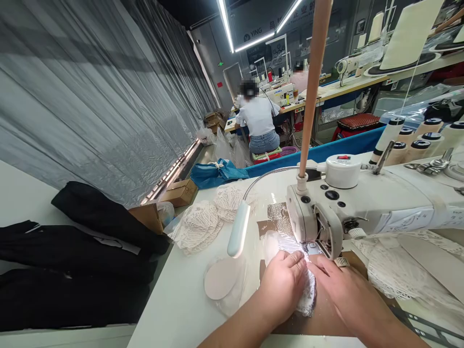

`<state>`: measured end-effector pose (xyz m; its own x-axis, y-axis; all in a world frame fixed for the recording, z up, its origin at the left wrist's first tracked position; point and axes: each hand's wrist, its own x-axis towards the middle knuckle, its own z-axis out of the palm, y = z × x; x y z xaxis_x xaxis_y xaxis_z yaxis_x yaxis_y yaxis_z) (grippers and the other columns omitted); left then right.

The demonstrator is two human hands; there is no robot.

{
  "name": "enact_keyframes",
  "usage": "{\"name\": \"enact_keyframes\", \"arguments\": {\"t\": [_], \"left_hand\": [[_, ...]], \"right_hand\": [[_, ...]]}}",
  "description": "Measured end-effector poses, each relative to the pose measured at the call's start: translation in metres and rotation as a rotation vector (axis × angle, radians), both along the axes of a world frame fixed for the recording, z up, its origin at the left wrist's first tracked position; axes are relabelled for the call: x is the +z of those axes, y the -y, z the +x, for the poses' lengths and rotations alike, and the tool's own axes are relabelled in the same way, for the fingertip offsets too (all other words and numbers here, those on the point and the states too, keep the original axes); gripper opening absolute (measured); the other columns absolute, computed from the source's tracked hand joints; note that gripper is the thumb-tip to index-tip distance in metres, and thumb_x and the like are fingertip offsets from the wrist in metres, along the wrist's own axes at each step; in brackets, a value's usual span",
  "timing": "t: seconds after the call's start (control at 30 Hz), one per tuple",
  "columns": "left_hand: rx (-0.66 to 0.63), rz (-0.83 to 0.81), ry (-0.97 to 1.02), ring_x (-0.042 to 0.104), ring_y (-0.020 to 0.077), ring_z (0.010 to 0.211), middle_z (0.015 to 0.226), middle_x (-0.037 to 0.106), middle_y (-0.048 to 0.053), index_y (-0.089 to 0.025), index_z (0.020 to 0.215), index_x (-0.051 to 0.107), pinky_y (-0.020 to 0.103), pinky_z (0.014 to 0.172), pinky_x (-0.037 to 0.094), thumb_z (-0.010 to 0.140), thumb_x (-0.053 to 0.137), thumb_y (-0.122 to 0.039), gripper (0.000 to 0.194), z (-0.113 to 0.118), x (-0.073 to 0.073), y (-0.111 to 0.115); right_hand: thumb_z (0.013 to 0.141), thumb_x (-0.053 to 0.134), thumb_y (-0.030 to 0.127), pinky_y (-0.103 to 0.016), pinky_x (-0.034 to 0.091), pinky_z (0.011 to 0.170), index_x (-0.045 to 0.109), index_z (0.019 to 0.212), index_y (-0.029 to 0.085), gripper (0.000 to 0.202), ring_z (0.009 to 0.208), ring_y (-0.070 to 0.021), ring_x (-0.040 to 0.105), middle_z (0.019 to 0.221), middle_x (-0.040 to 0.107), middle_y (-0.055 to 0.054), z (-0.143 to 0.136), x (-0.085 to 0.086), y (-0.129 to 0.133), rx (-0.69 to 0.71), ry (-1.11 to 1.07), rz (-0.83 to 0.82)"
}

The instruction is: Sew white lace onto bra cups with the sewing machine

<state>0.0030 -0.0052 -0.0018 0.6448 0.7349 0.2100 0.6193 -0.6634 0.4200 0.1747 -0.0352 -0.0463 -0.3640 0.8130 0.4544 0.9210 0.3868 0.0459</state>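
Observation:
A white lace piece [307,296] lies under the head of a white sewing machine [348,193], lit brightly near the needle. My left hand [284,278] is closed on the lace, its thumb and fingers pinched together just in front of the presser foot. From the other side, my right hand [335,282] grips the lace's right edge with its fingertips, which partly hide behind the knuckles. A ring is on one of its fingers. The needle tip and the seam are too small to make out. A beige oval pad [220,279] lies on the table left of my left hand.
Stacked cream lace pieces [201,224] lie at the table's left, more lace [395,266] at right. A lamp [239,229] on a bent neck hangs close by. Thread cones [429,140] stand behind the machine. Dark clothing [72,266] is at far left; a seated person [259,118] works ahead.

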Motion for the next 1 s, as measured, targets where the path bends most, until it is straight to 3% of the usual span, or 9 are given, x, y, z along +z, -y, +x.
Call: {"name": "enact_keyframes", "arguments": {"t": [0.17, 0.37, 0.57, 0.73, 0.83, 1.0], "left_hand": [[-0.04, 0.069, 0.014, 0.059, 0.024, 0.092, 0.114, 0.066, 0.015, -0.011, 0.114, 0.064, 0.038, 0.08, 0.052, 0.094, 0.041, -0.017, 0.031, -0.001, -0.008, -0.014], [-0.094, 0.103, 0.019, 0.058, 0.0219, 0.085, 0.108, 0.068, 0.012, -0.012, 0.107, 0.064, 0.036, 0.077, 0.05, 0.091, 0.044, -0.016, 0.026, -0.007, -0.007, -0.025], [-0.064, 0.113, 0.053, 0.058, 0.0213, 0.081, 0.102, 0.069, 0.011, -0.013, 0.103, 0.066, 0.035, 0.075, 0.049, 0.09, 0.046, -0.017, 0.024, -0.008, -0.008, -0.029], [0.011, 0.098, 0.051, 0.056, 0.0259, 0.104, 0.119, 0.064, 0.012, -0.016, 0.11, 0.065, 0.042, 0.092, 0.046, 0.09, 0.046, -0.018, 0.027, -0.009, -0.008, -0.031], [0.047, 0.086, -0.005, 0.051, 0.0287, 0.115, 0.128, 0.06, 0.01, -0.019, 0.115, 0.063, 0.047, 0.1, 0.042, 0.091, 0.046, -0.021, 0.03, -0.01, -0.008, -0.031], [0.101, 0.061, -0.091, 0.045, 0.033, 0.123, 0.133, 0.055, 0.01, -0.018, 0.123, 0.058, 0.052, 0.104, 0.038, 0.089, 0.047, -0.02, 0.036, -0.014, -0.007, -0.027]], "right_hand": [[0.061, 0.043, -0.013, -0.036, 0.059, 0.064, 0.072, 0.101, 0.022, 0.06, 0.078, -0.0258, 0.068, 0.093, 0.072, -0.006, -0.002, 0.015, -0.005, -0.013, 0.042, 0.001], [0.064, 0.044, -0.01, -0.032, 0.059, 0.063, 0.071, 0.104, 0.021, 0.057, 0.085, -0.0267, 0.069, 0.089, 0.07, -0.008, -0.002, 0.024, -0.008, 0.006, 0.081, -0.047], [0.058, 0.046, -0.007, -0.025, 0.048, 0.042, 0.071, 0.098, 0.022, 0.056, 0.063, -0.0193, 0.065, 0.084, 0.067, -0.004, -0.001, 0.025, -0.008, 0.018, -0.016, -0.009], [0.062, 0.042, -0.004, -0.027, 0.031, 0.03, 0.07, 0.102, 0.023, 0.056, 0.032, -0.0099, 0.04, 0.084, 0.067, -0.002, 0.003, 0.024, -0.006, 0.078, -0.068, -0.054], [0.066, 0.039, -0.003, -0.027, 0.033, 0.031, 0.069, 0.105, 0.023, 0.055, 0.035, -0.0108, 0.045, 0.083, 0.067, -0.003, 0.006, 0.017, -0.006, 0.097, -0.098, -0.075], [0.076, 0.034, -0.001, -0.029, 0.048, 0.045, 0.068, 0.104, 0.021, 0.049, 0.052, -0.016, 0.062, 0.083, 0.068, -0.005, 0.013, 0.01, -0.005, 0.172, -0.125, -0.1]]}}
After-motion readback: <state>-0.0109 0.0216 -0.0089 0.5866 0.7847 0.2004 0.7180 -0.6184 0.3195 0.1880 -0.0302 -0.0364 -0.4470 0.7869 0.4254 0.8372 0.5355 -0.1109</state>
